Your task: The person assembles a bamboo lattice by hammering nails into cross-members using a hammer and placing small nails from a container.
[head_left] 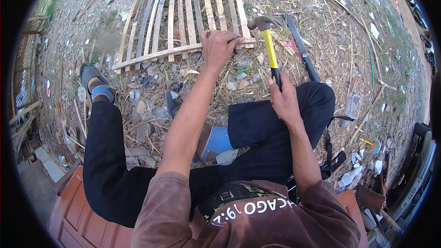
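Observation:
A claw hammer [271, 50] with a yellow and black handle stands raised in my right hand [285, 96], its head up near the right end of the slatted wooden panel [181, 18]. My left hand [219, 48] rests on the panel's near crosspiece [158, 54], thumb and fingers pinched together. Whatever is between those fingertips is too small to make out. The panel lies on the ground, its thin slats running away from me, with the crosspiece across their near ends. Right of the hammer lies a machete [297, 41] with a dark blade and black handle, close to my bent knee.
Dry straw, stones and plastic scraps cover the ground. My legs in black trousers [108, 156] are spread below the panel. I sit on a reddish-brown panelled board [87, 211]. A lattice frame [28, 64] stands at the left, and a vehicle's bumper [415, 179] at the right.

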`<state>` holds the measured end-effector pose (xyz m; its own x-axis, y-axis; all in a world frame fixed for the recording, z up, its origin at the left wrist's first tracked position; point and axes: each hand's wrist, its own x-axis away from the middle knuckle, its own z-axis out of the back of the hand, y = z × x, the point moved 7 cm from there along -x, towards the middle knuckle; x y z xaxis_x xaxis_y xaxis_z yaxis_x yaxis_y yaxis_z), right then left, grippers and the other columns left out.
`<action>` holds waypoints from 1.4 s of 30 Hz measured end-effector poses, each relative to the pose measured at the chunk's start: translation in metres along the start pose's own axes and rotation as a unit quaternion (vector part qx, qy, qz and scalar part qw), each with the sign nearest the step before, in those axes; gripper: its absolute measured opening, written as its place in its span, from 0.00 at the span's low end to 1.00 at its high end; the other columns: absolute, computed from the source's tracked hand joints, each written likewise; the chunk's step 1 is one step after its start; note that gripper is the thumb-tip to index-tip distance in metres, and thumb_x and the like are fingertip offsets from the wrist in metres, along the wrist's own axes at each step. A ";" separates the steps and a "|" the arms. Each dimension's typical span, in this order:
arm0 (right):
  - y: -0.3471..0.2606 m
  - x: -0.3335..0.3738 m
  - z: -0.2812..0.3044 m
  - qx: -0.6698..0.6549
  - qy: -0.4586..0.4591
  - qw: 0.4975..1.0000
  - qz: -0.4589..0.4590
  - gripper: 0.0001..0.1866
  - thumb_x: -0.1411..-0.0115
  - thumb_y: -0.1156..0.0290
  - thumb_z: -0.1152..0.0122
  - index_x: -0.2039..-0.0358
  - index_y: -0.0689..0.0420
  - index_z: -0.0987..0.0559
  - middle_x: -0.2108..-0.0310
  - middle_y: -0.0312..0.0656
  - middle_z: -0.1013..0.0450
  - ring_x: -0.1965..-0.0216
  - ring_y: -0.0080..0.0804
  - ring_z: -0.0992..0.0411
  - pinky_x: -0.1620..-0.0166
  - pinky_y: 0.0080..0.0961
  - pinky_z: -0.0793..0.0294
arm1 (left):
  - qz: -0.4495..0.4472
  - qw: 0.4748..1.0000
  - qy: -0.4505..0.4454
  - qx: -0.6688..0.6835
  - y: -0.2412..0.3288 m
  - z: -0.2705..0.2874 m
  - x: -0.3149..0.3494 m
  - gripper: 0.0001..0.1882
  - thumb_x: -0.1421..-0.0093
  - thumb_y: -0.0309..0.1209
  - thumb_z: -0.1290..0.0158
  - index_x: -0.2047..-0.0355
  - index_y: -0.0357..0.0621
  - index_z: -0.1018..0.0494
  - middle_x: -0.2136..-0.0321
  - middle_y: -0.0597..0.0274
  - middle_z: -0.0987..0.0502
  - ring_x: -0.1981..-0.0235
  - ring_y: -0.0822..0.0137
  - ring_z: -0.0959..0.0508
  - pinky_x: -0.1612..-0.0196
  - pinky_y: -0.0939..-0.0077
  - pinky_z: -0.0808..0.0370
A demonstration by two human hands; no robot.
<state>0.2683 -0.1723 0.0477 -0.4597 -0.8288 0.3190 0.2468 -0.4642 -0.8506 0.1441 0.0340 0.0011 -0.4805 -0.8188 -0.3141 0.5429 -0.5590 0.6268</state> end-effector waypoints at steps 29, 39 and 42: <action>-0.072 0.001 -0.004 0.184 -0.003 0.978 0.099 0.09 0.31 0.71 0.48 0.61 0.63 0.35 0.83 0.61 0.32 0.79 0.65 0.30 0.76 0.55 0.37 | -0.020 0.999 0.023 -0.021 0.002 -0.002 0.005 0.10 0.42 0.44 0.38 0.71 0.54 0.14 0.66 0.72 0.14 0.62 0.70 0.21 0.50 0.66 0.40; -0.066 0.001 -0.009 0.205 0.011 0.974 0.099 0.09 0.31 0.72 0.48 0.61 0.62 0.37 0.84 0.61 0.32 0.79 0.68 0.31 0.75 0.57 0.38 | -0.023 0.999 0.034 -0.027 0.002 -0.007 0.006 0.10 0.42 0.45 0.37 0.70 0.56 0.13 0.64 0.72 0.14 0.61 0.71 0.21 0.49 0.66 0.41; -0.098 0.011 -0.004 0.142 0.030 0.983 0.108 0.09 0.32 0.73 0.47 0.61 0.62 0.36 0.84 0.61 0.32 0.79 0.68 0.31 0.75 0.58 0.38 | -0.030 0.998 0.046 -0.034 -0.002 -0.001 0.010 0.08 0.44 0.43 0.36 0.72 0.58 0.14 0.65 0.75 0.15 0.61 0.69 0.22 0.47 0.63 0.41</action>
<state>0.2353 -0.1346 0.1333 -0.4174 -0.9017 0.1124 0.5690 -0.3558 -0.7414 0.1389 0.0269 -0.0035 -0.4497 -0.7903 -0.4162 0.5625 -0.6125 0.5554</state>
